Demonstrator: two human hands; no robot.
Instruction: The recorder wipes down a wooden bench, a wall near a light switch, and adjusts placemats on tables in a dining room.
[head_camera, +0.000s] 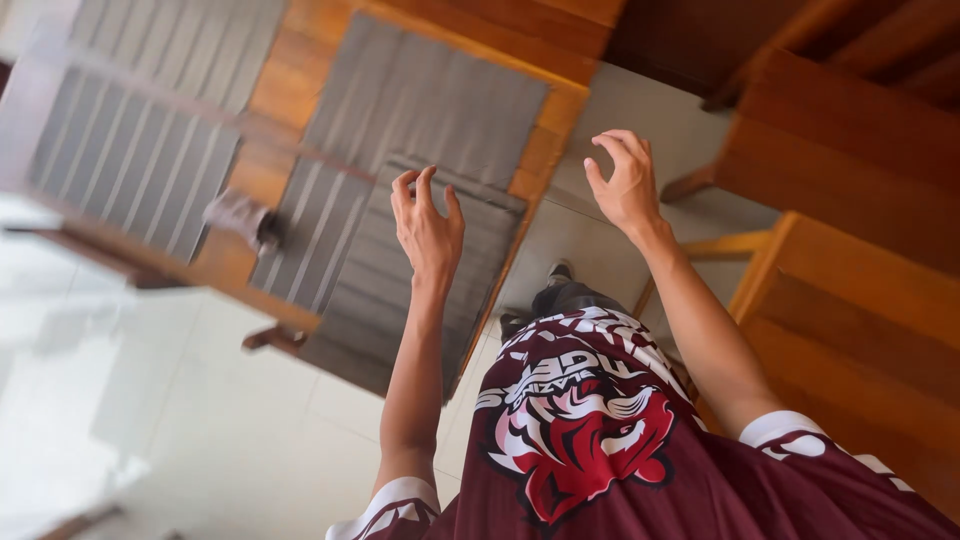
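**Two empty hands raised above a wooden table with grey mats**

A steep downward view is given from the head camera; both bare arms are seen stretched forward from a maroon short-sleeved jersey with a white and red animal print. The left hand is held up with its back to the camera, fingers loosely curled and parted; nothing is gripped in it. The right hand is raised a little further out, its fingers bent in a half-open claw; it too is empty and nothing is touched.

Directly beyond and beneath the left hand, a grey ribbed rectangular fabric mat is laid on an orange-brown wooden table; whether the hand is in contact with it cannot be told. More grey ribbed mats are spread to the left of that hand; a small blurred brownish object is seen lying near them, its kind not clear. Beneath the right hand, pale floor tiles are shown; to its right, orange-brown wooden chairs are placed. A dark shoe is glimpsed between the forearms.
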